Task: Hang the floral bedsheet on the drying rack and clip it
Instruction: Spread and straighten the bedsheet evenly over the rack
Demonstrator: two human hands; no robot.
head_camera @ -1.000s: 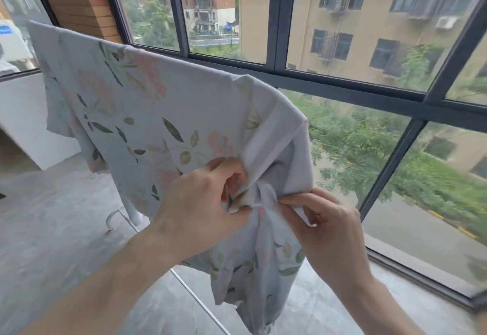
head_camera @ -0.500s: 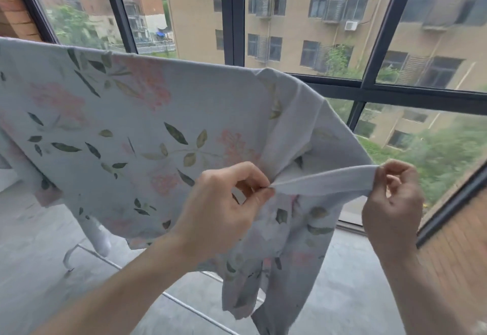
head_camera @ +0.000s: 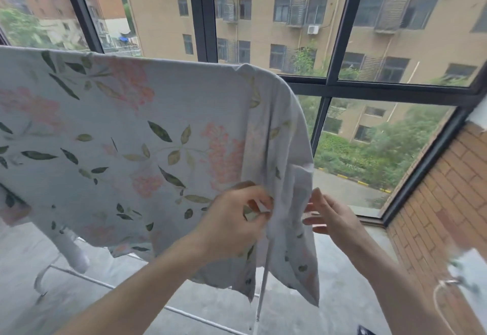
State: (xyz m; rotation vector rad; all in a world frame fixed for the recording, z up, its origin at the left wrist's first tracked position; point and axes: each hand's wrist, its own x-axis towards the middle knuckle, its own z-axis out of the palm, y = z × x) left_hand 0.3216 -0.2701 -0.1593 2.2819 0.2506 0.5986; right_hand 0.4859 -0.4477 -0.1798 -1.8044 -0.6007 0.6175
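The floral bedsheet [head_camera: 137, 134], pale with pink flowers and green leaves, hangs draped over the top of the white drying rack [head_camera: 261, 292], whose top bar is hidden under the cloth. My left hand [head_camera: 234, 221] pinches a fold of the sheet's right-hand hanging edge at about waist height. My right hand [head_camera: 329, 216] is just right of that edge, fingers spread, touching the cloth's side but holding nothing. No clip is visible.
Dark-framed windows [head_camera: 332, 87] run close behind the rack. A brick wall [head_camera: 442, 203] stands at the right. The rack's white foot and lower rail [head_camera: 63, 269] rest on the grey concrete floor. A white item with a wire loop [head_camera: 448, 284] is at the lower right.
My right hand has let go of the stretched hem it held out to the right and come back beside the sheet. The corner now hangs down. My view has shifted rightward.
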